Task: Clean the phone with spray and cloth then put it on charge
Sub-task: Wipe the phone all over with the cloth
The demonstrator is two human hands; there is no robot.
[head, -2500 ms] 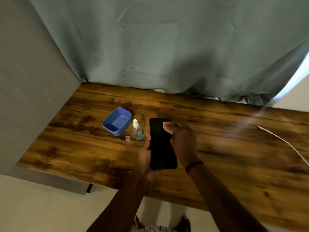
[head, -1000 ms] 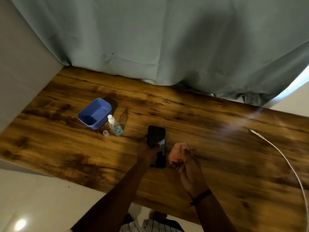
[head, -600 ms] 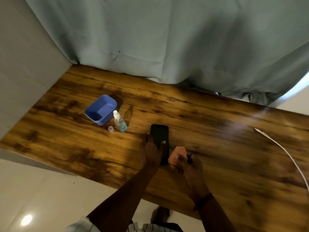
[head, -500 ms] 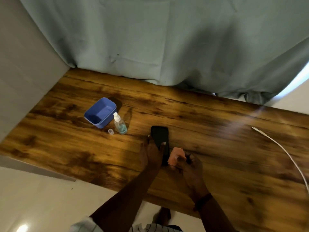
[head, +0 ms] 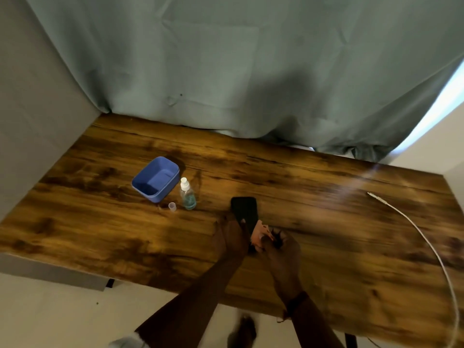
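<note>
A black phone point(head: 244, 210) lies flat on the wooden table point(head: 313, 222), screen dark. My left hand point(head: 232, 237) grips its near left edge, thumb over the screen. My right hand point(head: 281, 249) is closed on a small pink cloth point(head: 261, 233) that presses against the phone's near right edge. A small clear spray bottle point(head: 187, 195) with blue liquid and a white nozzle stands left of the phone, its clear cap point(head: 172, 206) beside it. A white charging cable point(head: 414, 229) lies at the right, its plug end free.
A blue plastic tub point(head: 156, 179) sits left of the bottle. A grey-green curtain point(head: 226, 71) hangs behind the table and a grey wall point(head: 30, 121) borders the left. The table's near edge runs just under my forearms.
The phone was held up in both hands, then laid flat on the table. My right hand has brought the pink cloth from beside the phone onto its near right edge.
</note>
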